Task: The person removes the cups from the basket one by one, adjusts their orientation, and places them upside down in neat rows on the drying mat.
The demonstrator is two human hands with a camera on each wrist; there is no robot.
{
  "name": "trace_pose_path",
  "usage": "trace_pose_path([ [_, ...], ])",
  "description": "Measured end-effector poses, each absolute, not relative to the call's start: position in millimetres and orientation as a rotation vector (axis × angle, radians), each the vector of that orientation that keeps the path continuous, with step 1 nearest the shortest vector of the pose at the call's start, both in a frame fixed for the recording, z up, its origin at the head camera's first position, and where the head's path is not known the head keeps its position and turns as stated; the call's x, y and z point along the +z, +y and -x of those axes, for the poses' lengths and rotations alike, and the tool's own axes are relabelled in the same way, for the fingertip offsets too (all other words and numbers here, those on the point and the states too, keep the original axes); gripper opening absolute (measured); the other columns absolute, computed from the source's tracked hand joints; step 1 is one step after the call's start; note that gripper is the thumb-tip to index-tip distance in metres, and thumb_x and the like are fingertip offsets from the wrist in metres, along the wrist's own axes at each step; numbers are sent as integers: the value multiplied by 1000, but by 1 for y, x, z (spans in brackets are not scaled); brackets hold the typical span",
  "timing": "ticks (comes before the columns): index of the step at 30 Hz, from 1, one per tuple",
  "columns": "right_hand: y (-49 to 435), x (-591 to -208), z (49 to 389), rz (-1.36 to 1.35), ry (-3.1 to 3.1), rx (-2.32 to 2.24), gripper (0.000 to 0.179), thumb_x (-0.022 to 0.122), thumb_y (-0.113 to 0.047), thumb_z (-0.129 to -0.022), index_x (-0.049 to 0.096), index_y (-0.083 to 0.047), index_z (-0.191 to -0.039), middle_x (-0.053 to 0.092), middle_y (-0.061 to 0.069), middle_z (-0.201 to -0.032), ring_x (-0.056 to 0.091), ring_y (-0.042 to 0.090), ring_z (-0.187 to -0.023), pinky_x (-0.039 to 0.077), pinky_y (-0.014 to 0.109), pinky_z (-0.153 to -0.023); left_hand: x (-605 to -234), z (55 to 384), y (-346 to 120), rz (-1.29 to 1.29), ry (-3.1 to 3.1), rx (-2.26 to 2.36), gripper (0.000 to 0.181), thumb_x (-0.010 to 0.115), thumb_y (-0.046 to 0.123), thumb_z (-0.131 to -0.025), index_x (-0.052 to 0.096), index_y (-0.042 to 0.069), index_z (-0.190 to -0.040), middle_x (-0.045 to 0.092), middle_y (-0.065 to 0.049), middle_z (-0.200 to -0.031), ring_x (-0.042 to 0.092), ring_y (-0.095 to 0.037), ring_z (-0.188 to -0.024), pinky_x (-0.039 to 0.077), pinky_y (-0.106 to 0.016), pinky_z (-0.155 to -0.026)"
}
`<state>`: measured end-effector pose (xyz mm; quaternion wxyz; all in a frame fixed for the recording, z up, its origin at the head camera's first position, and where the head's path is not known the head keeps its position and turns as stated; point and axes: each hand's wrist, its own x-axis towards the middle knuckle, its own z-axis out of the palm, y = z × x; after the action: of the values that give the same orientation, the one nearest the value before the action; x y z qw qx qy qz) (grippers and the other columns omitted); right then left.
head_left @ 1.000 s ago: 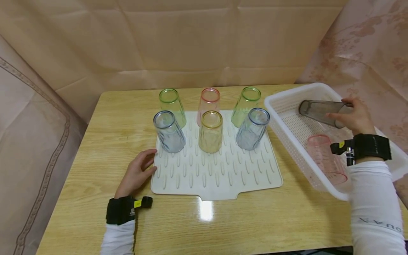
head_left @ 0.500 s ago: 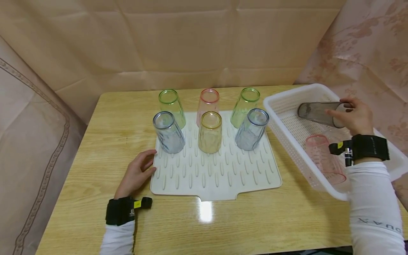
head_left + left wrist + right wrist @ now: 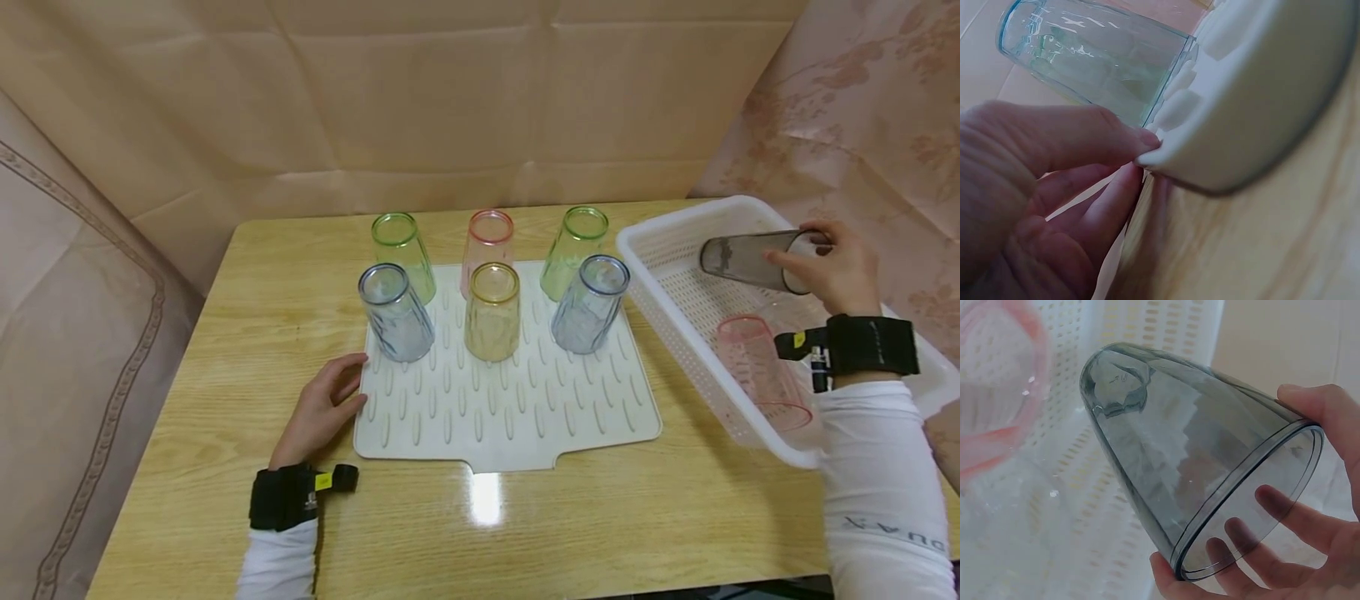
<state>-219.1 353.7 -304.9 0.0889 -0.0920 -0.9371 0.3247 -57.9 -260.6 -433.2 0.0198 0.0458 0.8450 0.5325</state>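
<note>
My right hand grips a grey tumbler near its rim, over the back part of a white basket. In the right wrist view the thumb lies on one side of the tumbler, the fingers around the rim's other side. A pink tumbler lies in the basket, with a clear one partly hidden beside it. My left hand touches the left edge of a white ridged drying mat, thumb and fingers apart along that edge. From the left wrist, the thumb meets the mat's edge.
Upside-down tumblers stand in two rows on the mat: green, pink and green behind; blue, yellow and blue in front. The wooden table backs onto a beige cloth.
My right hand has risen slightly with the grey tumbler, lifting its rim end a little. The left hand and the mat have stayed in place.
</note>
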Motion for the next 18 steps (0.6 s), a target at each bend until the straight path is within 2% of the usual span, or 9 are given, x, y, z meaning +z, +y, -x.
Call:
trace_pose_path([
  [2,352,-302,215,236,-2757,975,59,73,-41,-84,52,-16,-133,51,11,-123,43,27,-109,35,21,-75,-432,58,-261,-130,2615,1653,60,62,-18,-84,41,-4,-139,40,-22,-141,44,-37,-128,41,-30,-96],
  [5,349,-298,209,183,-2709,981,54,75,-37,-83,54,-21,-130,53,1,-114,46,16,-102,33,18,-78,-432,57,-261,-126,2601,1667,61,62,-16,-85,39,-4,-140,39,-22,-143,44,-36,-129,40,-31,-97],
  [7,347,-296,206,160,-2686,988,53,76,-35,-82,55,-21,-128,53,-8,-108,46,7,-99,33,17,-80,-432,57,-261,-124,2596,1674,62,62,-17,-85,38,-4,-140,38,-22,-144,43,-36,-129,40,-31,-97],
  [10,342,-291,202,126,-2666,1001,52,77,-33,-82,56,-20,-127,51,-15,-106,45,2,-98,33,17,-84,-432,57,-261,-110,2597,1662,62,62,-16,-85,38,-4,-141,38,-22,-144,43,-36,-130,40,-31,-97],
  [13,338,-285,197,86,-2653,1021,51,77,-29,-82,56,-18,-128,51,-12,-110,44,3,-102,33,19,-88,-433,58,-261,-92,2603,1637,62,62,-16,-85,38,-3,-141,37,-22,-145,42,-36,-131,39,-30,-97],
  [18,327,-273,185,31,-2659,1013,53,75,-26,-84,53,-16,-132,49,-4,-118,41,16,-112,32,22,-89,-433,59,-261,-89,2620,1612,62,61,-16,-86,37,-2,-141,37,-21,-145,41,-35,-132,39,-29,-97],
])
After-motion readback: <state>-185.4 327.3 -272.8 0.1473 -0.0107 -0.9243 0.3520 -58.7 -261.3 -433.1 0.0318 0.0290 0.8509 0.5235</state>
